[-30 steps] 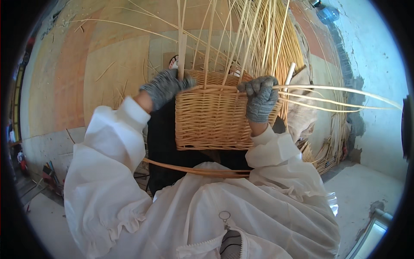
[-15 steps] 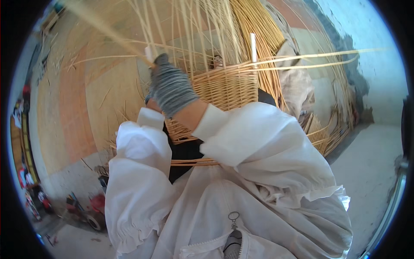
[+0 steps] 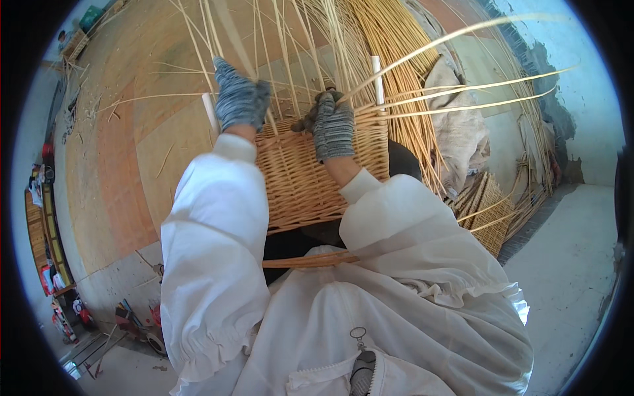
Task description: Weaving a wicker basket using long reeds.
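My left hand (image 3: 239, 96), in a grey knitted glove, is closed on pale reeds above the back left of the tan wicker basket (image 3: 300, 185). A flat pale strip there is blurred. My right hand (image 3: 333, 129), gloved alike, is closed at the basket's back rim on a long pale reed (image 3: 436, 43) that arches to the upper right. Several thin stakes rise from the rim. A white rod (image 3: 377, 78) stands near the back right corner, another white rod (image 3: 210, 112) leans at the left. The basket rests against dark cloth, with its far rim partly hidden by my hands.
Bundles of tan rods (image 3: 389, 39) and a crumpled beige sack (image 3: 456, 132) lie behind and to the right. A woven piece (image 3: 485, 211) is at the right, beside a pale wall (image 3: 588, 119). Assorted items line the left edge of the patched floor (image 3: 139, 178).
My crossed arms have separated: my right hand is back at the rim on a reed, my left is raised at the left. The view has shifted, and a reed now arches higher to the right.
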Motion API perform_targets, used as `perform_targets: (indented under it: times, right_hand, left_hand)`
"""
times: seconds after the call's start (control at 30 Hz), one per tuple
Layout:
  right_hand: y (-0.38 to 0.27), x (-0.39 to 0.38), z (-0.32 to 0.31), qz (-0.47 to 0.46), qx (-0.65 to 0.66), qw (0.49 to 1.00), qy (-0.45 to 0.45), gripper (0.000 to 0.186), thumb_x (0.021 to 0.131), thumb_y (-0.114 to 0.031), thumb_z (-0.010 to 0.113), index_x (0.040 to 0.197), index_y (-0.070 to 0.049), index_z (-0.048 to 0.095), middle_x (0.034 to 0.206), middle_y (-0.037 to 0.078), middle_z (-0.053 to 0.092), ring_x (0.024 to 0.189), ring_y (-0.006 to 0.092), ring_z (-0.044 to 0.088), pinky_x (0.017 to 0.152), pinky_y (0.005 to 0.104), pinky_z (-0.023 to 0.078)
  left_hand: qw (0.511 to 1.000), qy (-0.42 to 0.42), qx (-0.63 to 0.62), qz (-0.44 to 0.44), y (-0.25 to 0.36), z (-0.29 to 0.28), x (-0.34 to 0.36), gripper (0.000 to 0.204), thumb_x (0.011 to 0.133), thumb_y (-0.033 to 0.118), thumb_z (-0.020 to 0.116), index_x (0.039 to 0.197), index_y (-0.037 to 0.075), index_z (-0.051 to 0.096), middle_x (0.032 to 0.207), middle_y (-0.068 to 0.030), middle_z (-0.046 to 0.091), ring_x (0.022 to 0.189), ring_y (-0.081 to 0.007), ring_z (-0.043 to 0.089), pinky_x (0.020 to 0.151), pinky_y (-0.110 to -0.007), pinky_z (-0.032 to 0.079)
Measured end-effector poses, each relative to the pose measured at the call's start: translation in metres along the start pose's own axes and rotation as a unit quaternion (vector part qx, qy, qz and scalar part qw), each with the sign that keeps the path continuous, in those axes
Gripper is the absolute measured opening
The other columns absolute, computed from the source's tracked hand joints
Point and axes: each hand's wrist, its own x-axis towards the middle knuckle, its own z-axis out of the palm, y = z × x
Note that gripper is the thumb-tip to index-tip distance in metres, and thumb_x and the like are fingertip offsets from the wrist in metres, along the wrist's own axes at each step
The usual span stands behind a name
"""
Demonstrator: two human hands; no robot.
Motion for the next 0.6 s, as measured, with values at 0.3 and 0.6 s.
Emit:
perform_targets:
  times: [0.3,0.6]
  right_hand:
    - [0.017,0.014,-0.018,0.031,0.068,0.997,-0.037,0.019,0.098,-0.019,0.044,0.086,-0.004,0.045,0.054,0.001,0.042,0.039,0.0130,0.042,0.039,0.0316,0.048]
    - [-0.009,0.023,-0.054,0.046,0.103,0.990,-0.079,0.006,0.090,-0.002,0.053,0.092,-0.008,0.052,0.076,0.011,0.056,0.065,0.0199,0.058,0.061,0.0406,0.057]
  left_hand:
    - [0.972,0.079,0.191,0.114,-0.011,-0.004,-0.027,0.076,0.084,0.032,0.059,0.140,-0.005,0.025,0.141,-0.0252,0.035,0.132,-0.0343,0.034,0.108,-0.037,0.031]
    - [0.915,-0.368,0.144,-0.075,-0.007,0.022,-0.040,0.044,0.091,0.027,0.051,0.126,0.000,0.050,0.118,-0.0243,0.058,0.112,-0.0364,0.056,0.098,-0.042,0.043]
